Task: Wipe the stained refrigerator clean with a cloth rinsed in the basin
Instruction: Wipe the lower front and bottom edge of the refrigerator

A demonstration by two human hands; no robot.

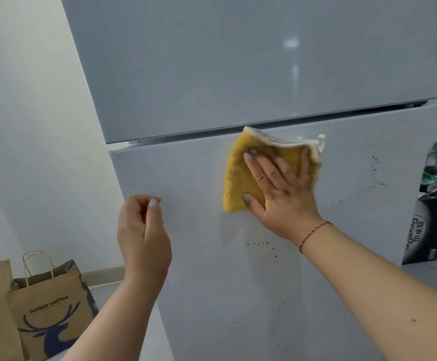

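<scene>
A yellow cloth (241, 175) is pressed flat against the lower door of the refrigerator (186, 74) by the right hand (280, 183), fingers spread and straight, at centre frame just under the gap between the two doors; nothing is gripped, the cloth is only held by palm pressure. The left hand (143, 230) is held at lower centre-left, loosely curled and empty, just off the door. Dark specks (264, 244) are seen directly below the right wrist, and more specks (377, 170) lie toward the right edge of the frame; the right hand is plainly the nearer to both, so a downward or rightward stroke is judged likely. No basin is in view.
</scene>
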